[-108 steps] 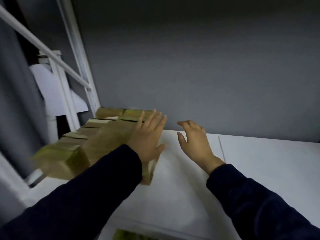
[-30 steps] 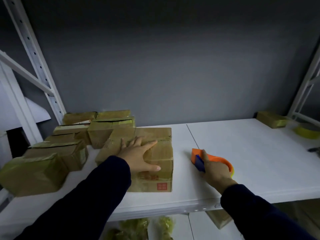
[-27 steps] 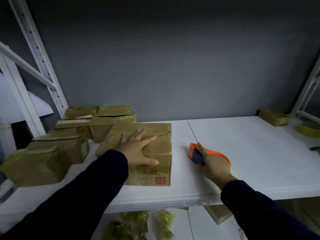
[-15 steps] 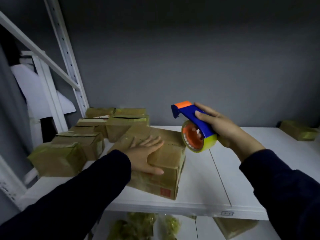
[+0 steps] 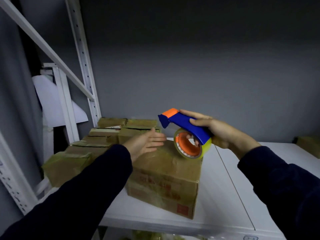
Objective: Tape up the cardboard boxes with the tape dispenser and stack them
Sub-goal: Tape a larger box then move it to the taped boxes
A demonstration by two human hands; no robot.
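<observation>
Above the box [image 5: 166, 172], right hand [image 5: 220, 132] grips the tape dispenser [image 5: 187, 134], nose pointing left.

head view | from person's head | faces forward and down | close to cardboard box [image 5: 166, 179] on shelf [image 5: 221, 191] | single view

White shelf [image 5: 225, 187] against a grey wall [image 5: 190, 66]; perforated rack upright [image 5: 82, 54] (diagonal brace [image 5: 50, 51] too) at left.

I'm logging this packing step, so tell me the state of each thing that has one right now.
Front cardboard box: flaps closed, lying on the white shelf.
Tape dispenser: held up, roll loaded.
Right hand: gripping the dispenser's handle.
Left hand: open, fingers straight, over the front cardboard box.
Boxes at left: closed, taped over.
</observation>
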